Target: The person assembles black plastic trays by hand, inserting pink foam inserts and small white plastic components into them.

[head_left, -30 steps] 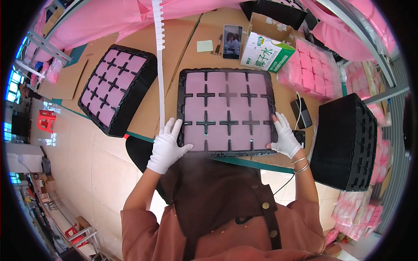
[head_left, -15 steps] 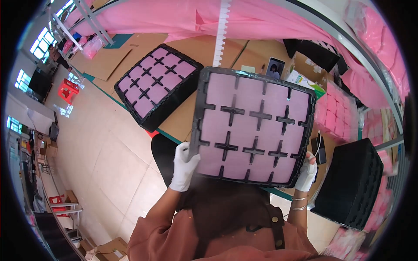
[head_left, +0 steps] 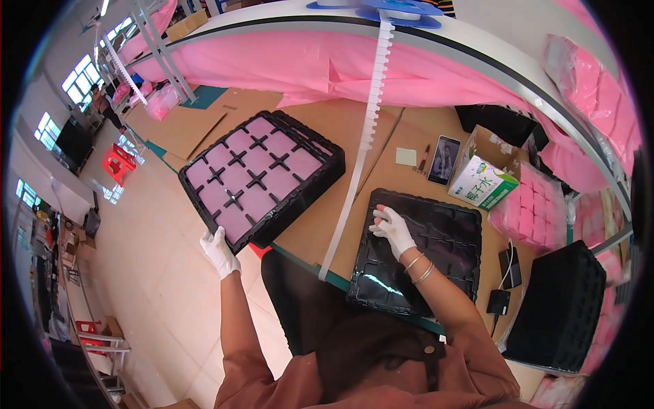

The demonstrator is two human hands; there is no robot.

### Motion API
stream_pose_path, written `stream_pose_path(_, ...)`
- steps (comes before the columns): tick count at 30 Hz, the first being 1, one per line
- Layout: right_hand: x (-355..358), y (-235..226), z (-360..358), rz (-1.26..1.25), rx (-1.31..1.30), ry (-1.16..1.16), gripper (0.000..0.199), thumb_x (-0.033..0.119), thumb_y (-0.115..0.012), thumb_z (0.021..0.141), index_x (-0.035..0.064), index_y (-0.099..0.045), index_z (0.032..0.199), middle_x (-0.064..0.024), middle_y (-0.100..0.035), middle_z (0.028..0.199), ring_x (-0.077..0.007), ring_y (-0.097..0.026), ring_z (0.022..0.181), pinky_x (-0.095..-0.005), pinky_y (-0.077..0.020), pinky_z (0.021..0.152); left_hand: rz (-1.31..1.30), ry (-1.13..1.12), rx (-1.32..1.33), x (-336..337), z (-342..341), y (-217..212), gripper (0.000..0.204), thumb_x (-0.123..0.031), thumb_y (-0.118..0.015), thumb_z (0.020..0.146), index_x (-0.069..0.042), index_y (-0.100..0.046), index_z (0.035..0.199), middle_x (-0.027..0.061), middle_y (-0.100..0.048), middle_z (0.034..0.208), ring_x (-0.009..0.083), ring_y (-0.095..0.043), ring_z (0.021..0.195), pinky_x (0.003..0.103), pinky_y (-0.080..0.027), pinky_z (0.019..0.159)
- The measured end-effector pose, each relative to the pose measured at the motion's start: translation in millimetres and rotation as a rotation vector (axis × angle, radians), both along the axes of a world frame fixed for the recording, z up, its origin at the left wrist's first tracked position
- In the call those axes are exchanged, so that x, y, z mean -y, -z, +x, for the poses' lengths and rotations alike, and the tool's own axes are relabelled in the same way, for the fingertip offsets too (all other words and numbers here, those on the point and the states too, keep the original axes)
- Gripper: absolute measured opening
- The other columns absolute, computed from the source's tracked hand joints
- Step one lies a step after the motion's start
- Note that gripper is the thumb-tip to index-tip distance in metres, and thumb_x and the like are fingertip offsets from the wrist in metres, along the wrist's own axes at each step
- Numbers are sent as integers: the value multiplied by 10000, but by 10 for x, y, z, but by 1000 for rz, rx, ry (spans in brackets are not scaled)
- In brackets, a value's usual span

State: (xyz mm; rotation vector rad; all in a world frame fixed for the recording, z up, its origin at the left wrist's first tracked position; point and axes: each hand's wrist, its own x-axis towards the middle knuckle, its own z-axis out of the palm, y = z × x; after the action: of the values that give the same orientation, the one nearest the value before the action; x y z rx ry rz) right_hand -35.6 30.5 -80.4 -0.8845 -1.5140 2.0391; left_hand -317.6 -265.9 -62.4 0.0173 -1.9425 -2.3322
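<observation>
At the left, my left hand (head_left: 220,254) in a white glove grips the near corner of a black plastic tray (head_left: 300,183) filled with pink pads. This tray sits at the top of a stack, slightly out of line with the one below, whose pink shows along the far right edge. My right hand (head_left: 393,230), gloved with bare fingertips, is over a shiny black tray (head_left: 446,235) in front of me. Its fingers are loosely bent and apart, holding nothing; whether they touch the tray I cannot tell.
A notched white strip (head_left: 371,112) hangs across the middle. Behind the shiny tray are a phone (head_left: 443,160), an open carton (head_left: 485,178) and bagged pink pads (head_left: 535,204). A charger (head_left: 499,302) with cable lies at right, beside upright black trays (head_left: 555,307). Far left stand red stools (head_left: 118,162).
Both hands held up a pad-filled tray; it now appears to rest on the left stack. My left hand moved left to its corner, my right hand inward over the shiny tray, now exposed.
</observation>
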Motion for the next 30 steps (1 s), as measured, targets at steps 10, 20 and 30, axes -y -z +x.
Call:
stream_pose_path(10,-259,-331,-506,36,-4,-2,346,67,-516,887,-14,-480,1221,-109,-610,1072,-175,-626,794,-286,-491,700,-490,-192,-3,-530,-226,359,415,-200,-659,824,100,-526,1078,155,-592,977,229,-584,866,332,-469,803)
stream_pose_path(20,-1637,-3047,-741,1591,-128,675,395,-30,-515,779,47,-574,1162,-146,-608,1126,-315,-580,1040,-356,-455,886,-413,356,-764,-1888,652,-518,369,-78,-634,824,7,-522,1164,191,-543,1168,325,-558,1064,382,-442,931)
stream_pose_path(30,-2311,-3471,-1375,1853,404,314,227,182,-540,855,120,-683,1020,-124,-669,926,-309,-628,893,-416,-483,811,180,1150,104,-2904,1027,-703,227,-237,-624,905,-10,-622,914,22,-609,735,98,-582,656,257,-475,660)
